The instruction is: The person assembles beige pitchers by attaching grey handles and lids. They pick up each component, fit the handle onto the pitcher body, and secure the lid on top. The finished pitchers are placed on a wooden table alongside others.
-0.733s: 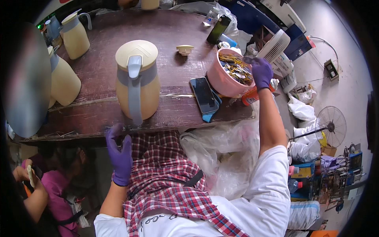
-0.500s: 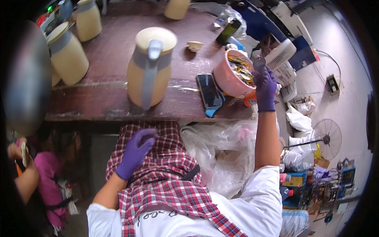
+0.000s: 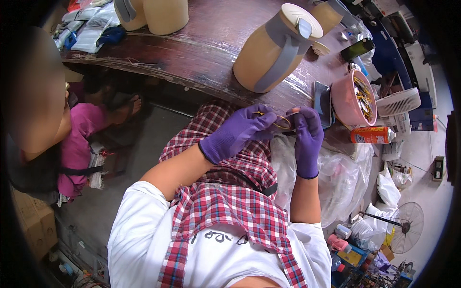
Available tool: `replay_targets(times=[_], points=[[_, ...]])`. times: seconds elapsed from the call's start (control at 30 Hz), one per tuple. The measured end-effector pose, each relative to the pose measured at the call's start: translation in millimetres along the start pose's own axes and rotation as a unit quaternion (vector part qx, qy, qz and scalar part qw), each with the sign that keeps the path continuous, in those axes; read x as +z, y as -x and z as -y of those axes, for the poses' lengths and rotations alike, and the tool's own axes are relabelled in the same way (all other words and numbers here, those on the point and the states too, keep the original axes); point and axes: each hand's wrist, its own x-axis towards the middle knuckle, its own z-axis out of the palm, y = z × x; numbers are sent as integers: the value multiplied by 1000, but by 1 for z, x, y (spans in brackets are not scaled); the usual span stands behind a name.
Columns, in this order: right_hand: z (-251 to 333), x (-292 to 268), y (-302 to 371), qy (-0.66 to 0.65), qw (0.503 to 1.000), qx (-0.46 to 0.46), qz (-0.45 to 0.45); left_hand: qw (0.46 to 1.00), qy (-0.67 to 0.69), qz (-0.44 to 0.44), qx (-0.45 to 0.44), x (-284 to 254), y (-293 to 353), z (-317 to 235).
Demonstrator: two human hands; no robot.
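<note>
My left hand (image 3: 237, 134), in a purple glove, is closed with its fingertips pinching one end of a thin yellow loop (image 3: 283, 127). Facing it, my right hand (image 3: 308, 141), gloved alike, is closed on the other side of the same loop. Both hands are held over my lap, at the table's near edge. What the loop belongs to is too small to make out. Beyond them stands a beige jug (image 3: 261, 60) with a grey handle and pale lid. To the right, a pink tub (image 3: 342, 101) holds many gold and dark thin pieces.
A phone (image 3: 322, 103) lies beside the tub, and an orange spray can (image 3: 370, 135) rests near the table's corner. More beige jugs (image 3: 165, 17) stand at the back. Another person's pink-clad leg (image 3: 79, 144) is at left. A floor fan (image 3: 408, 225) stands at right.
My right hand has come back from above the tub to meet my left hand, and both now hold the yellow loop. The whole view has turned and shifted.
</note>
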Motion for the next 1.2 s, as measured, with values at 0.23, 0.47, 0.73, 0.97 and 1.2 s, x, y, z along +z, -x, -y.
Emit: replay_targets(times=[0.23, 0.47, 0.73, 0.97, 1.2], points=[[-58, -5, -29, 66, 991, 120, 8, 930, 354, 24, 97, -102, 2, 18], [25, 24, -77, -423, 898, 110, -55, 941, 150, 146, 265, -47, -46, -110], [102, 58, -84, -207, 977, 8, -49, 594, -600, 55, 534, 29, -53, -150], [105, 60, -102, -133, 990, -39, 13, 583, -628, -6, 516, 35, -47, -157], [88, 34, -168, 291, 849, -435, -73, 707, -566, 22, 424, 37, -46, -171]])
